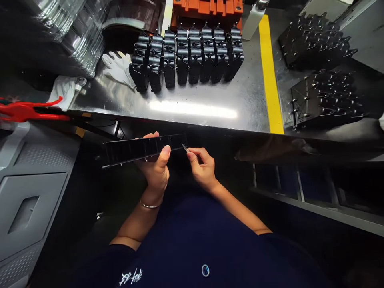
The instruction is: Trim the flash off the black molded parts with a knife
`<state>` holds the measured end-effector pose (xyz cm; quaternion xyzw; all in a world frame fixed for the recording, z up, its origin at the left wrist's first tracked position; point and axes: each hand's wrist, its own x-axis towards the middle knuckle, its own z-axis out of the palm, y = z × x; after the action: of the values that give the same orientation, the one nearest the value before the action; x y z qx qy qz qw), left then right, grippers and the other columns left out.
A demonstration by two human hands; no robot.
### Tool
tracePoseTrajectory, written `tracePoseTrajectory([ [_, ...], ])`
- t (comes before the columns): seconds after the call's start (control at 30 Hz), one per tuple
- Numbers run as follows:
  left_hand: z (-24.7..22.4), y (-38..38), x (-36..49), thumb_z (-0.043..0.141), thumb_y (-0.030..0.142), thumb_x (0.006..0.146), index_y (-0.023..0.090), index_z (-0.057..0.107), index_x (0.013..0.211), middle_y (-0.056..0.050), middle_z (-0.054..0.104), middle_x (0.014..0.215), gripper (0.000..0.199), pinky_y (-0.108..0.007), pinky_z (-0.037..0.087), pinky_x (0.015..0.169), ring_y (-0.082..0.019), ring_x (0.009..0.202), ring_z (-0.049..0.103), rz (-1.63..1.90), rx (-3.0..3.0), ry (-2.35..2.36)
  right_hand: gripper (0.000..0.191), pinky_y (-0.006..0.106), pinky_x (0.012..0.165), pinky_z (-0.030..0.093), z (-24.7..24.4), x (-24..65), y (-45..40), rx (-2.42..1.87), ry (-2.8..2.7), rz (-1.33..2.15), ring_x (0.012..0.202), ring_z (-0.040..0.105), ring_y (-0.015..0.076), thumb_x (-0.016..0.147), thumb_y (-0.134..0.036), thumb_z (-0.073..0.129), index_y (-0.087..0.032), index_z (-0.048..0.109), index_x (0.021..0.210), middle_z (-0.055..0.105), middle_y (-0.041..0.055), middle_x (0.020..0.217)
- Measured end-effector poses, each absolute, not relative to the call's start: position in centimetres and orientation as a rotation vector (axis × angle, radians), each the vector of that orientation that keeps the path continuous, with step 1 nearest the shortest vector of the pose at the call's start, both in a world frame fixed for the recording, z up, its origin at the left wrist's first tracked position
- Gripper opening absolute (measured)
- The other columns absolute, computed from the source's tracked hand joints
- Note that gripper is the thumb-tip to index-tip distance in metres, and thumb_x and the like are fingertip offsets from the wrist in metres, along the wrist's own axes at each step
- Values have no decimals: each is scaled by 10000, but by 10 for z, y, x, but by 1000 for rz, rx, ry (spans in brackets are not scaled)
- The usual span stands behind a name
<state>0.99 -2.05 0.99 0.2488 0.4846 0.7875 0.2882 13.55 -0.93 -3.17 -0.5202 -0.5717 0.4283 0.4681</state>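
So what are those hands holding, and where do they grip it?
The left hand grips a black ribbed strip mid-length, thumb on top. The right hand pinches a small knife by its handle, blade out.

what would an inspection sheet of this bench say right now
surface: brushed stainless steel bench top with a yellow painted stripe
things in hand: long black ribbed plastic strip, small steel-bladed knife
clutter: white cloth gloves, rows of upright black moulded plastic parts
grippers: bare left hand grips the strip; bare right hand pinches the knife beside the strip's end
cables: nothing seen
surroundings: grey metal cabinet panel, orange block, red plastic clamp
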Motion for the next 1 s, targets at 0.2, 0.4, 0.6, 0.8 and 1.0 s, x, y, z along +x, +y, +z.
tracePoseTrajectory([
  [0.2,28,-25,-18,759,236,750,337,663,1090,62,692,1091,367,-394,557,992,-204,1091,678,2137,535,1228,358,276,635,471,-56,168,-4,-1418,-1313,1137,654,552,129,851,-551,615,-196,658,831,620,5,719],
  [0.4,23,-27,-20,808,243,722,318,709,1014,52,735,1010,317,-404,565,975,-224,1061,704,1935,478,1192,121,298,663,500,-5,164,2,-988,-1741,1031,711,605,142,849,-353,699,-238,724,878,684,25,805],
  [0.6,24,-34,-13,816,273,702,304,708,991,50,726,1007,309,-411,551,982,-239,1068,701,1891,528,1229,73,281,624,506,12,160,9,-843,-1817,932,699,625,137,855,-264,710,-228,753,902,698,35,792],
  [0.8,28,-37,-23,843,231,637,287,670,1018,29,708,1037,422,-377,568,933,-228,1043,694,1823,573,1192,56,293,664,516,4,161,24,-915,-1788,888,699,624,138,845,-276,720,-232,755,841,705,15,755],
  [1.0,30,-42,-27,747,455,655,225,612,1112,-21,698,889,528,-393,609,682,-214,756,693,1403,420,997,76,266,650,508,-3,172,38,-1043,-1665,838,689,633,127,852,-262,710,-206,740,810,703,16,762],
])
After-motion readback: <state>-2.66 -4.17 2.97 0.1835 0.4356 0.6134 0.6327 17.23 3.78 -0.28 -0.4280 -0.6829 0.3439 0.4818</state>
